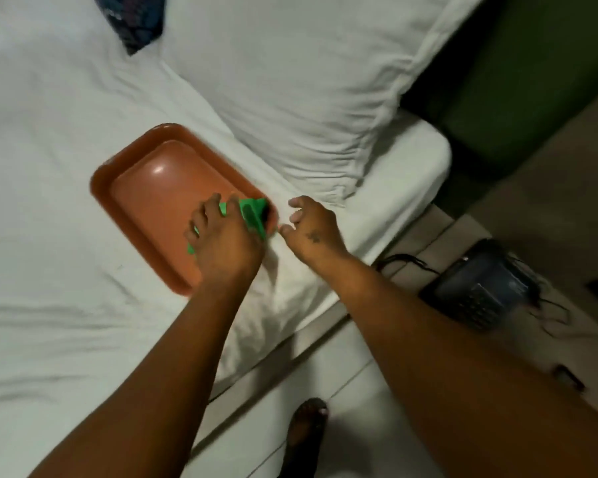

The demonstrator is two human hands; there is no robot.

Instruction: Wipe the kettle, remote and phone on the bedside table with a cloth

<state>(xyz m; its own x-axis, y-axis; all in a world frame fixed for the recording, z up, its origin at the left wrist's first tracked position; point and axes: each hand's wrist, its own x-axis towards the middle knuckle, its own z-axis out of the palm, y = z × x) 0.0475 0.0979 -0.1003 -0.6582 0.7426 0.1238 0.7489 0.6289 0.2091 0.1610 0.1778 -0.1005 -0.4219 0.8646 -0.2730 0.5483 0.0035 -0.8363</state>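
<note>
While tray-bound — cloth (252, 215) under left hand (221, 236).

Left hand (221, 236) presses green cloth (252, 215) on tray (145, 188).

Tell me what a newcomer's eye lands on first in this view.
The bright green cloth stands out first, pressed by the left hand onto the near right corner of an orange-brown tray lying on the white bed. The right hand hovers open beside it over the sheet. A dark desk phone sits on the bedside table at right.
</note>
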